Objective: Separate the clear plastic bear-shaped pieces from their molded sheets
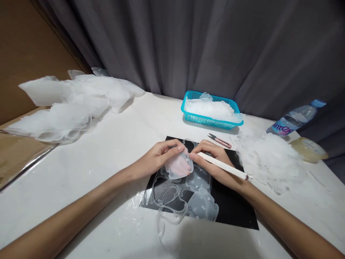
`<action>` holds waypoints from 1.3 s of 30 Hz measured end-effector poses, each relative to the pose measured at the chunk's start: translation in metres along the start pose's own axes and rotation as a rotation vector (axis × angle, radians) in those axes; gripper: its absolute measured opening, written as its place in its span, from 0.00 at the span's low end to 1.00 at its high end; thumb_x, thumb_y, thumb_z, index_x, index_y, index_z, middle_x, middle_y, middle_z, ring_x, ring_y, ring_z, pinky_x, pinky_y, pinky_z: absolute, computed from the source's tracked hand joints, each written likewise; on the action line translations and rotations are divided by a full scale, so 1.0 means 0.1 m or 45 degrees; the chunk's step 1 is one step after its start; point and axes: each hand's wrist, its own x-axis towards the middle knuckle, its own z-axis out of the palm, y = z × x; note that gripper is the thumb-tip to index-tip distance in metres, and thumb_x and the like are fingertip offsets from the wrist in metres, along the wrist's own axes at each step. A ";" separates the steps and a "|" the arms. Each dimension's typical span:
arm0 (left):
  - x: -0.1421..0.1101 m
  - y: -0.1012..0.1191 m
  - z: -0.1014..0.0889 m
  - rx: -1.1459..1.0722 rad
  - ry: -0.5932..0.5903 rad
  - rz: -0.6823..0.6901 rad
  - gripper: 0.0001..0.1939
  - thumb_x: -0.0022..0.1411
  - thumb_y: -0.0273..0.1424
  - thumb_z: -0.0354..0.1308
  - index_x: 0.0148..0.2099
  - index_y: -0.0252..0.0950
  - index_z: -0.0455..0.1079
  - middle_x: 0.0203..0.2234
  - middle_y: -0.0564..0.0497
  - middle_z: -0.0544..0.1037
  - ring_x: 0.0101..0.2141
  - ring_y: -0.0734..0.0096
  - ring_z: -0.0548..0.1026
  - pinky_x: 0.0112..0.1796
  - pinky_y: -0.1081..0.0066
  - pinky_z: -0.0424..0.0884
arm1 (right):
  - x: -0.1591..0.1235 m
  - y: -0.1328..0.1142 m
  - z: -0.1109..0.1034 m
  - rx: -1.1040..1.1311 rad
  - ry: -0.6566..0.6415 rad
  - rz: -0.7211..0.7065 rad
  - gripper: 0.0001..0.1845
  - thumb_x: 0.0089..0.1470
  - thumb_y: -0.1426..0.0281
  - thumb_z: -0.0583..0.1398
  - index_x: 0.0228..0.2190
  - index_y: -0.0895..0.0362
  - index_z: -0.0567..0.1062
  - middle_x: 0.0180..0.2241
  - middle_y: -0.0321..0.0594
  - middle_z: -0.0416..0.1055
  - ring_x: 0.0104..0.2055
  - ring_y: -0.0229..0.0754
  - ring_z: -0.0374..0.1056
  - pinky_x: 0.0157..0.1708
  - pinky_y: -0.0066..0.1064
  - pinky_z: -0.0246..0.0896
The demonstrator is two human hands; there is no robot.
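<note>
My left hand (159,155) pinches a small translucent plastic piece (178,166) with rounded corners, raised over a black sheet (231,208). Against the upper right edge of that piece, the fingertips of my right hand (212,160) are closed. A white pen-like stick (223,166) lies across the right hand, its rear end pointing to the lower right; its tip is hidden by the fingers. Beneath the hands, more translucent pieces (203,205) rest on the black sheet, with thin clear cut-out frames (168,203) beside them on the left.
Behind the hands stands a blue basket (212,123) of translucent pieces. Thread snips (219,140) lie before it. At right are a pile of clear scraps (272,162), a tape roll (309,149) and a water bottle (296,118). Large stacks of translucent sheets (81,97) fill the back left.
</note>
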 end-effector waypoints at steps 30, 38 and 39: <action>-0.19 -0.53 0.32 1.586 0.053 0.654 0.27 0.76 0.45 0.51 0.71 0.40 0.58 0.65 0.40 0.64 0.68 0.45 0.59 0.66 0.41 0.61 | 0.01 0.31 -0.64 -0.281 -0.194 0.067 0.13 0.67 0.62 0.60 0.50 0.53 0.78 0.43 0.39 0.79 0.43 0.43 0.75 0.44 0.33 0.68; -0.14 -0.37 0.29 1.597 -0.208 0.686 0.14 0.78 0.37 0.50 0.58 0.37 0.69 0.49 0.43 0.74 0.50 0.52 0.75 0.51 0.53 0.73 | -0.39 0.23 -0.43 -0.178 -0.205 0.141 0.08 0.67 0.63 0.61 0.42 0.53 0.79 0.40 0.36 0.79 0.41 0.40 0.75 0.43 0.30 0.67; -0.15 -0.36 0.29 1.612 -0.209 0.692 0.14 0.77 0.37 0.50 0.57 0.36 0.70 0.47 0.43 0.74 0.48 0.52 0.75 0.51 0.52 0.73 | -0.37 0.23 -0.44 -0.171 -0.217 0.156 0.08 0.67 0.63 0.62 0.41 0.53 0.78 0.40 0.36 0.79 0.41 0.40 0.75 0.43 0.30 0.67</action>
